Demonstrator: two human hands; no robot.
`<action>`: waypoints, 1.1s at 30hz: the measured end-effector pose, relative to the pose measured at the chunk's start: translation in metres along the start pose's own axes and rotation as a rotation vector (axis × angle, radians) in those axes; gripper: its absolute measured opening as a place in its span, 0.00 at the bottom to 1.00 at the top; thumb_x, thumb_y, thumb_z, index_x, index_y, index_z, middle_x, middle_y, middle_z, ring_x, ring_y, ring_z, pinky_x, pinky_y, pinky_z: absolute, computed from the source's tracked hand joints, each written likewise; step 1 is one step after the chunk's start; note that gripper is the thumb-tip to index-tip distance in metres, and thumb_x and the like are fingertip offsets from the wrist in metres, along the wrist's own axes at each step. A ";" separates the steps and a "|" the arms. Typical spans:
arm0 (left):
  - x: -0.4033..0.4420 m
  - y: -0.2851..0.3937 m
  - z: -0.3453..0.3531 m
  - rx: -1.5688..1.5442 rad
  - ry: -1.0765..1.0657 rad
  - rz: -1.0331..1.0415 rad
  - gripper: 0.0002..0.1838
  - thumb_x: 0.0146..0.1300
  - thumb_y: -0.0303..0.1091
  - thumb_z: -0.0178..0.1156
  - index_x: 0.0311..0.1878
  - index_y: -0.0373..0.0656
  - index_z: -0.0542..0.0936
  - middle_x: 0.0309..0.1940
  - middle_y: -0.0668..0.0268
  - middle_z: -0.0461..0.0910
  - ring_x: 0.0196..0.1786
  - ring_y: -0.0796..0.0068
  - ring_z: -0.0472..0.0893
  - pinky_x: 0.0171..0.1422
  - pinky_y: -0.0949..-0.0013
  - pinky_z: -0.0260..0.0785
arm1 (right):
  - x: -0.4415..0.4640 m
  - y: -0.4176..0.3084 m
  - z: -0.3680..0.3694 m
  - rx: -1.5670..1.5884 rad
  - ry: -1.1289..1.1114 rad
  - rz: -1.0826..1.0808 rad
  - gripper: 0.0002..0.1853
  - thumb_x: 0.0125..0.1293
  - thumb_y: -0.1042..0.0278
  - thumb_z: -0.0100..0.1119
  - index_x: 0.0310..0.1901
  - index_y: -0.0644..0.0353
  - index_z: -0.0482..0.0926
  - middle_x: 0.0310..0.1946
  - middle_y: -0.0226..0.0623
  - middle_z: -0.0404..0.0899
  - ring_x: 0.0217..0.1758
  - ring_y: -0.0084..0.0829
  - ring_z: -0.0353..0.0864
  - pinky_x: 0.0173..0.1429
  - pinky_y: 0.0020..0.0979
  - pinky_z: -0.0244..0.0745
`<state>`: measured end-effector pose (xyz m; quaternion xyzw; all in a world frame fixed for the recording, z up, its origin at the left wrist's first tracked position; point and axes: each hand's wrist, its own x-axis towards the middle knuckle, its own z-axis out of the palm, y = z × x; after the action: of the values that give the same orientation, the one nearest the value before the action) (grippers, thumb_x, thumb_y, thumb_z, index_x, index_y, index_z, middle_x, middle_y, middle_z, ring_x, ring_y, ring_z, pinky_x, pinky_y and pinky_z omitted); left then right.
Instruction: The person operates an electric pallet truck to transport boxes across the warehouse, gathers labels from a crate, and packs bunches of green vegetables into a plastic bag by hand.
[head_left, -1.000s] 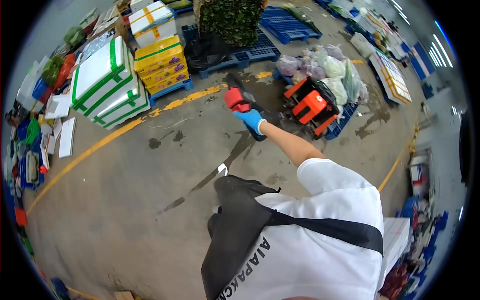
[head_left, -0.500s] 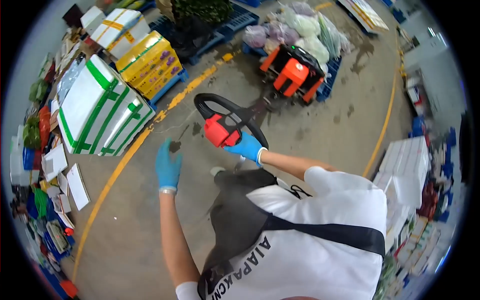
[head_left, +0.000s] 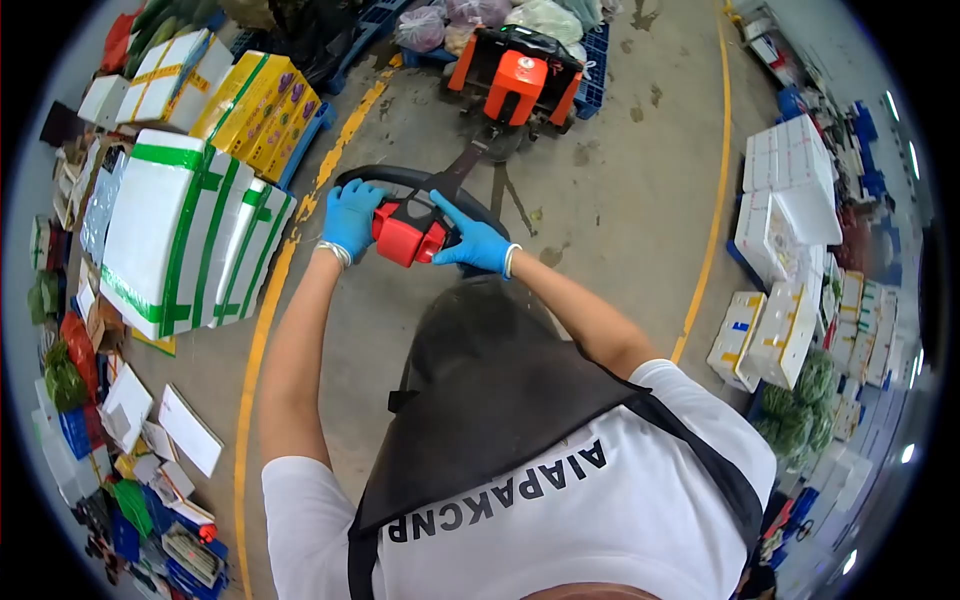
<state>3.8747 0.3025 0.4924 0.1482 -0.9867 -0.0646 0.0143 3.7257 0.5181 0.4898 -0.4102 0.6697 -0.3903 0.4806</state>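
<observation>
Both of my hands wear blue gloves and are on the steering handle (head_left: 385, 175) of an electric pallet truck (head_left: 515, 85). My left hand (head_left: 352, 218) wraps round the left side of the black loop, beside the red control head (head_left: 400, 240). On the other side my right hand (head_left: 472, 240) grips the loop, its thumb reaching up along the control head; part of its fingers is hidden. A dark arm links the handle to the orange and black truck body. Bagged vegetables (head_left: 545, 20) lie on a blue pallet (head_left: 594, 70) beyond the body.
White foam boxes with green tape (head_left: 165, 225) and yellow cartons (head_left: 255, 105) stand at left, by a yellow floor line (head_left: 255, 400). White boxes (head_left: 785, 190) are stacked at right, past another line (head_left: 722, 180). Loose foam lids (head_left: 190, 430) lie at lower left.
My left hand has gone from free in the air to gripping the handle's left side. My right hand stays on the handle. The view has shifted, with the handle and truck now more in line ahead.
</observation>
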 end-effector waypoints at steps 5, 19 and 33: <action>-0.044 -0.036 0.051 -0.040 0.021 0.150 0.40 0.40 0.39 0.70 0.62 0.56 0.70 0.59 0.60 0.71 0.66 0.53 0.65 0.72 0.44 0.48 | 0.004 0.039 0.058 0.006 0.098 -0.191 0.60 0.47 0.56 0.77 0.76 0.43 0.43 0.60 0.42 0.68 0.40 0.28 0.76 0.32 0.29 0.76; -0.015 -0.039 0.007 -0.143 -0.563 0.188 0.47 0.32 0.55 0.78 0.61 0.51 0.75 0.51 0.60 0.80 0.59 0.55 0.76 0.68 0.46 0.58 | -0.032 0.015 0.059 0.123 -0.033 0.090 0.62 0.44 0.56 0.76 0.76 0.39 0.40 0.64 0.42 0.66 0.57 0.38 0.75 0.49 0.37 0.78; -0.054 -0.024 0.100 0.014 -0.623 0.593 0.30 0.47 0.60 0.66 0.46 0.46 0.82 0.42 0.50 0.83 0.45 0.48 0.82 0.51 0.54 0.74 | -0.108 0.082 0.169 -0.687 0.425 0.296 0.68 0.36 0.42 0.78 0.75 0.51 0.44 0.62 0.46 0.71 0.66 0.48 0.69 0.65 0.42 0.66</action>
<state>3.9284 0.3084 0.3896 -0.1686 -0.9442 -0.0927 -0.2672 3.8962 0.6253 0.4105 -0.3563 0.8966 -0.1470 0.2183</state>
